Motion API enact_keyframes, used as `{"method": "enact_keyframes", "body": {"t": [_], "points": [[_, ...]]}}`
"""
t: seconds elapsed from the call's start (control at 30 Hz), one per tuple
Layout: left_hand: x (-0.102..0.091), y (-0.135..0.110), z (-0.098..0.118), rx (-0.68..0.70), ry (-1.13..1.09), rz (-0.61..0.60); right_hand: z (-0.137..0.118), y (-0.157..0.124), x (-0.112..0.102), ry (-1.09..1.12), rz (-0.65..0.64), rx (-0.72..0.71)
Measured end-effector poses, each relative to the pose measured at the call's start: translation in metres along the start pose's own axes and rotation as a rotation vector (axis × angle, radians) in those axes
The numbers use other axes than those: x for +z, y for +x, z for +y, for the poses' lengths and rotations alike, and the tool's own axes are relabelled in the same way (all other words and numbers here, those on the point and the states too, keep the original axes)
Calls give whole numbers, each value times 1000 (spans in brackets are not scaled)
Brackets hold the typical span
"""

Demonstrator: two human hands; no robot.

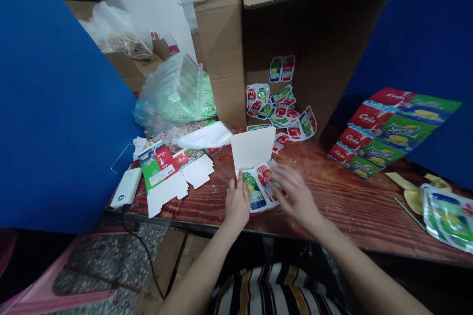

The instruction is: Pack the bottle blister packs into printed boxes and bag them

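Note:
A small carton with its white lid raised lies near the table's front edge. Inside it is a bottle-shaped twin packet, green Sprite on the left and red Cola on the right. My left hand grips the carton's left side, fingers pointing away from me. Over the right half of the packet is my right hand, fingers spread and slightly blurred, the fingertips at the Cola part. Whether they press on it I cannot tell. The carton's right edge is partly hidden by this hand.
A big cardboard box lies open behind, with several twin packets spilling out. Flat printed cartons lie left beside a white power bank. At right stand stacked cartons and more packets. Clear plastic trays sit back left.

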State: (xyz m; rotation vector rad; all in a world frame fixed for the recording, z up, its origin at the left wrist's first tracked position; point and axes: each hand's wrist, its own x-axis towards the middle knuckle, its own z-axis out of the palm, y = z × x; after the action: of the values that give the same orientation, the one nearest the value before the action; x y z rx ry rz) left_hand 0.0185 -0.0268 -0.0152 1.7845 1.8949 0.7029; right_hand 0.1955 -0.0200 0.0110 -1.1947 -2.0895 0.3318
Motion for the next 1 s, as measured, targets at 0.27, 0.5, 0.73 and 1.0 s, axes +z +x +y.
{"method": "enact_keyframes", "body": {"t": [0.27,0.5,0.73,1.0], "points": [[-10,10,20,544,585,108,38,-24,20,57,-51,477],[-9,33,17,853,429,-287,34,-27,27,-298,-43,357],[-8,41,21,880,272,-319,45,-27,24,-495,-124,28],[-5,53,30,913,280,-339,44,-38,18,-479,-160,-176]]}}
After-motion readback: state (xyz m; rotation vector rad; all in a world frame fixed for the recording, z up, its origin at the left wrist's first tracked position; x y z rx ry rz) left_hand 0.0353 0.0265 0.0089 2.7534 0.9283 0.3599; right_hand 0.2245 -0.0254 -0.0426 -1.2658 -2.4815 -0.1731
